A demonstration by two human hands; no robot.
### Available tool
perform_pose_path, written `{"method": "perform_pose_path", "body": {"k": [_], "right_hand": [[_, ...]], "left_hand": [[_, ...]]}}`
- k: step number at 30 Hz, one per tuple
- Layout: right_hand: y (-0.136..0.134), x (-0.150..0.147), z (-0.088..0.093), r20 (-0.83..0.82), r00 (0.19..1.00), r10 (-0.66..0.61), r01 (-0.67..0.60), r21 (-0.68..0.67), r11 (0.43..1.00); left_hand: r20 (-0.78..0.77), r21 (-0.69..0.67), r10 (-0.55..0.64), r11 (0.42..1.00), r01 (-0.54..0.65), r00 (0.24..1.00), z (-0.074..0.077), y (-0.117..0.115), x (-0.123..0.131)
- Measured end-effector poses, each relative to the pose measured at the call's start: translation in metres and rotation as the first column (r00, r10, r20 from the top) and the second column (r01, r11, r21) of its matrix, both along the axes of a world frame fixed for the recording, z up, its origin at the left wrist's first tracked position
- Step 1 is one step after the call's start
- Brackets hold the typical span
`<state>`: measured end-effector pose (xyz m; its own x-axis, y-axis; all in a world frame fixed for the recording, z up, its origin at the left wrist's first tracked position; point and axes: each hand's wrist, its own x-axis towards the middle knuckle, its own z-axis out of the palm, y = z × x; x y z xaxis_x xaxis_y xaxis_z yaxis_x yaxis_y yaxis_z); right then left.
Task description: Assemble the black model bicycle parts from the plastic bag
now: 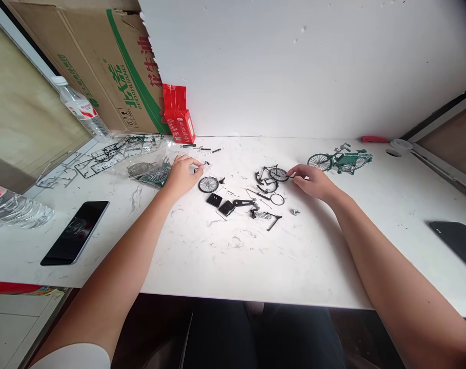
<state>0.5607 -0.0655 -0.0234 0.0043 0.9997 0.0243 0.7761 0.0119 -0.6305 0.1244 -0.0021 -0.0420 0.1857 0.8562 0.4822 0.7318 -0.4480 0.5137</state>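
Now left hand (182, 175) pinches small part (206, 164) — right hand (312, 181) pinches spoked wheel (279, 174) at fingertips.

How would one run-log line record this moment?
left hand: pinching small part beside loose wheel | right hand: fingertips at half-built frame | green bicycle: standing apart

Your left arm (113, 277) enters at 7 o'clock, bare, and extends toward 1 o'clock with the wrist straight. Your left hand (181, 176) lies palm down, thumb and forefinger drawn together at its 3 o'clock side. Your right arm (390, 277) enters at 4 o'clock and extends toward 10 o'clock. Your right hand (313, 180) lies palm down, fingertips apparently pinched toward 9 o'clock; closure is too small to confirm.
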Motion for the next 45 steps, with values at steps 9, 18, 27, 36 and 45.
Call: {"method": "perform_pose_path", "body": {"k": [9,18,27,36,45], "right_hand": [[-0.003,-0.021,-0.007,-0.006,0.999,-0.048,0.049,0.151,0.987],[-0.002,-0.029,-0.015,0.023,0.998,-0.059,0.054,0.18,0.982],[-0.003,-0.036,-0.017,-0.055,0.988,-0.147,0.156,0.219,0.963],[-0.002,-0.044,-0.02,0.031,0.982,-0.188,0.174,0.257,0.951],[-0.015,-0.056,-0.007,-0.122,0.99,-0.073,0.113,0.37,0.922]], "left_hand": [[-0.039,0.015,-0.042,0.999,0.043,0.998,-0.011,0.006,-0.007],[-0.062,-0.011,-0.066,0.998,0.065,0.996,-0.015,0.007,-0.007],[-0.029,-0.052,-0.069,0.996,0.067,0.997,-0.018,0.005,-0.002],[-0.028,-0.041,-0.076,0.996,0.075,0.997,-0.026,0.008,0.0],[-0.064,-0.004,-0.101,0.995,0.101,0.993,-0.009,-0.008,0.013]]}}
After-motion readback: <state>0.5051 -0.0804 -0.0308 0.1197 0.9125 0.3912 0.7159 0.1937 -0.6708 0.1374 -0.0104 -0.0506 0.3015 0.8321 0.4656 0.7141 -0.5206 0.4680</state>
